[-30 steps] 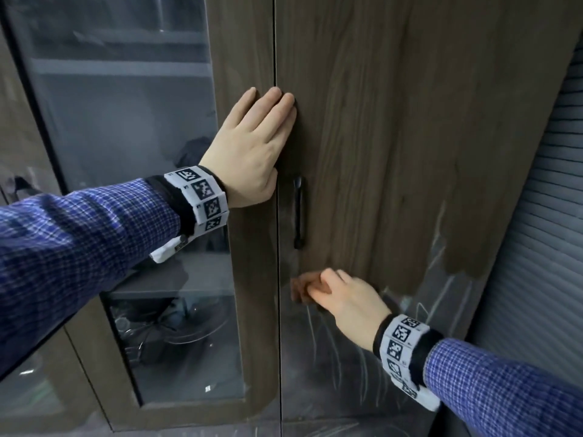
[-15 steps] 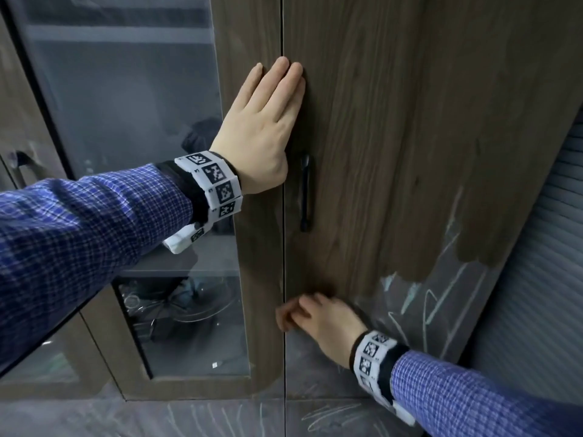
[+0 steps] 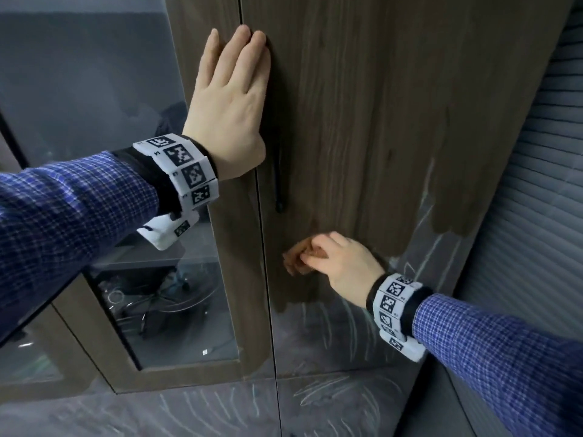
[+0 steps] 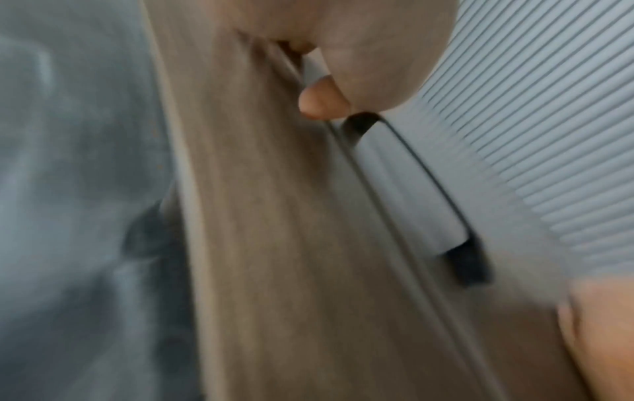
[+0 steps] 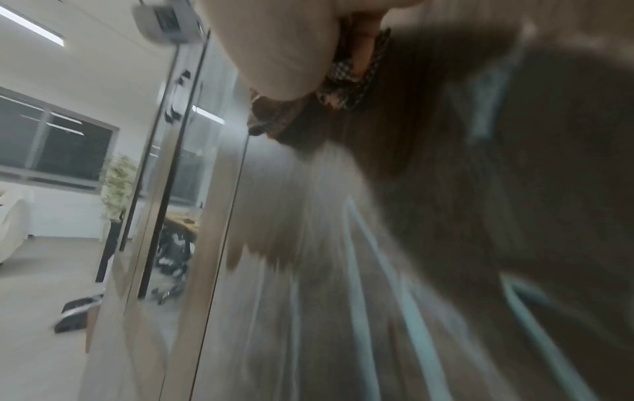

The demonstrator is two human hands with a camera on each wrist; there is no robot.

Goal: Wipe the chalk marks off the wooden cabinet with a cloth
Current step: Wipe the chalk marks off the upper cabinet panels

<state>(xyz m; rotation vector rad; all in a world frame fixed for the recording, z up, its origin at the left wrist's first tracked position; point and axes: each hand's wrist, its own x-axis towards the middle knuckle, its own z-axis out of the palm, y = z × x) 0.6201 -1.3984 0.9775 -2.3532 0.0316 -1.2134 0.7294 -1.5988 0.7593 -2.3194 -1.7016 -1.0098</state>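
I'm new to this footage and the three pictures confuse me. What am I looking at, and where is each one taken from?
There is no machine here: a person wears three cameras, one on the head and one on each wrist, beside the patterned wristbands.

The head view looks down at both hands on a wooden cabinet door. The left hand lies flat on the wood beside the black handle. The right hand presses a brownish cloth against the door. Pale chalk marks cover the lower part; the wood above looks darker and clean.

The left wrist view is blurred and shows the door and handle up close. The right wrist view, also blurred, shows the checked cloth under the fingers and chalk streaks below.
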